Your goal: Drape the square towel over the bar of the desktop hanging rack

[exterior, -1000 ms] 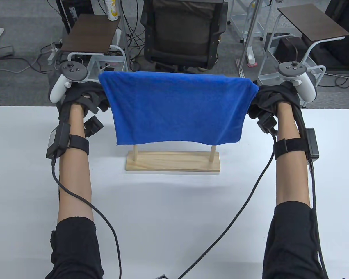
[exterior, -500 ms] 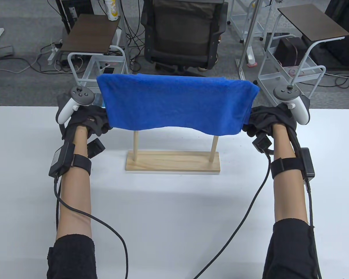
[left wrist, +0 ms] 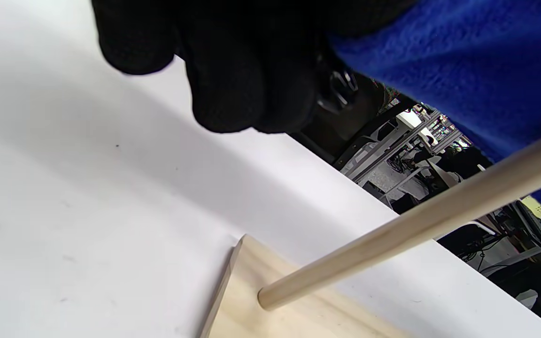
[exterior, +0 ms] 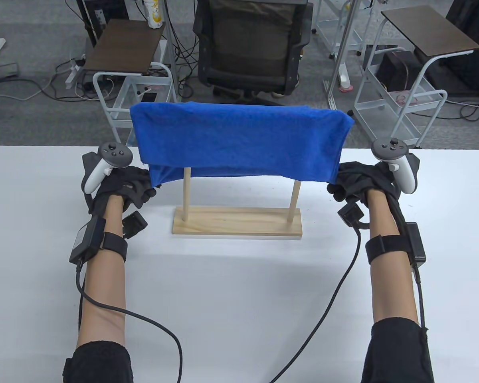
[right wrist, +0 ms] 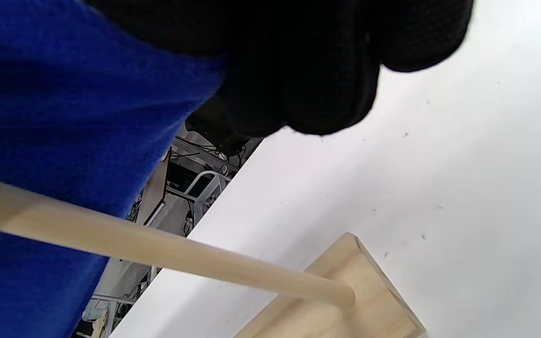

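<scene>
Blue terry towel (exterior: 239, 139) hangs across the top of the wooden rack (exterior: 238, 221), folded over the bar, which the cloth hides. Table view: the rack's pale base sits mid-table (exterior: 239, 299), its two uprights showing below the towel's near hem. My left hand (exterior: 125, 187) grips the towel's lower left corner, fingers curled around it just beside the left upright. My right hand (exterior: 357, 181) grips the lower right corner the same way, just outside the right upright. Both hands sit low, near the tabletop (a tracker rides on the back of each). Behind the table stand an office chair (exterior: 249, 44) and two small side tables.

Left wrist view: my gloved fingers (left wrist: 247, 80) are closed at the top edge, with the blue cloth running out from them toward the upper right. The left upright (left wrist: 416, 220) crosses the frame on a slant and meets the base at the bottom.

Right wrist view: fingers (right wrist: 308, 80) closed tight on the towel's edge, blue filling the left side. The right upright (right wrist: 158, 249) slants down into the base corner (white tabletop beyond).
</scene>
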